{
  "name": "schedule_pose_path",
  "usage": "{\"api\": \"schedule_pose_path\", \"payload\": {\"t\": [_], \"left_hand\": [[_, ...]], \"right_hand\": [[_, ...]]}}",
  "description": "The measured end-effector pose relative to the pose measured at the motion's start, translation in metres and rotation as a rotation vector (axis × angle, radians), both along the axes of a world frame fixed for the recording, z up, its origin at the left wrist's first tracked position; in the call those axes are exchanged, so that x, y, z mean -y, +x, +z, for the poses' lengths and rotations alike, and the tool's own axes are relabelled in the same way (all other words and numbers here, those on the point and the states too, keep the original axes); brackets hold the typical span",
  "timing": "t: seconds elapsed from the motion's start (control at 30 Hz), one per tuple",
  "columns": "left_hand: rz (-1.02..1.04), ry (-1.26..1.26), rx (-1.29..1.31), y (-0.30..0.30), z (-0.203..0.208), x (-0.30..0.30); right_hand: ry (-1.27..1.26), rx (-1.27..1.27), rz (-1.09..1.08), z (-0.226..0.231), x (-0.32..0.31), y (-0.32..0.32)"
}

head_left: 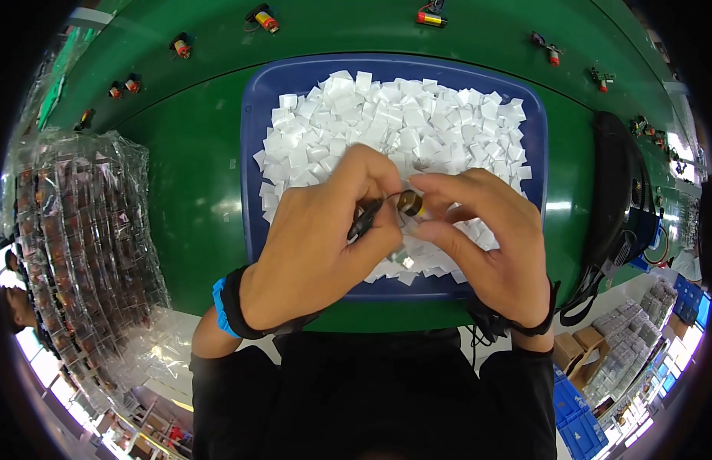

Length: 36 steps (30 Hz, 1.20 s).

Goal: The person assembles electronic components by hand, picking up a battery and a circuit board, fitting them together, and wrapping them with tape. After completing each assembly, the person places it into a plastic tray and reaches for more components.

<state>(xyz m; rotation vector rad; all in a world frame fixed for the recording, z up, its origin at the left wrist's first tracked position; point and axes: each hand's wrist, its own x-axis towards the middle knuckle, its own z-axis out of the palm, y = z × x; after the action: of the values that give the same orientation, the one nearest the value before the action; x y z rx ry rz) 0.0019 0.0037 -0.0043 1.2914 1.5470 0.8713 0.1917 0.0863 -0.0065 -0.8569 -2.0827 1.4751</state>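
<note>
My left hand [317, 222] is closed, pinching a small black part [363, 220] between thumb and fingers. A thin dark wire seems to run from it to a small cylindrical battery [410, 203] with a dark end and a yellow side. My right hand [498, 230] has its thumb and fingertips around that battery. Both hands are above a blue tray [252, 176] heaped with small white square pieces [406, 115]. A small clear, shiny bit [404, 261] shows below the fingers; its kind cannot be made out.
Along the green table's [191, 153] far side lie several wired red-and-yellow batteries [268, 21]. Clear plastic-wrapped trays [87, 245] are stacked at left. A black bag [613, 192] lies at right. Blue crates [577, 414] and cardboard boxes [582, 349] are at lower right.
</note>
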Motion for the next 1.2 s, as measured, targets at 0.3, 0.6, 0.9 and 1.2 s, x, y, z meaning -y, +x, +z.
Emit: {"api": "schedule_pose_path", "payload": {"t": [0.3, 0.6, 0.9, 1.2], "left_hand": [[-0.161, -0.040, 0.165, -0.014, -0.001, -0.006], [-0.120, 0.019, 0.212, -0.021, -0.002, -0.001], [-0.110, -0.209, 0.713, -0.028, 0.006, -0.004], [-0.006, -0.194, 0.690, -0.011, -0.006, -0.003]], "right_hand": [[0.389, 0.045, 0.059, 0.010, -0.013, 0.012], [0.619, -0.151, 0.139, 0.002, -0.008, 0.001], [0.687, -0.162, 0.137, 0.007, 0.000, -0.007], [0.844, -0.087, -0.020, -0.001, 0.007, -0.010]]}}
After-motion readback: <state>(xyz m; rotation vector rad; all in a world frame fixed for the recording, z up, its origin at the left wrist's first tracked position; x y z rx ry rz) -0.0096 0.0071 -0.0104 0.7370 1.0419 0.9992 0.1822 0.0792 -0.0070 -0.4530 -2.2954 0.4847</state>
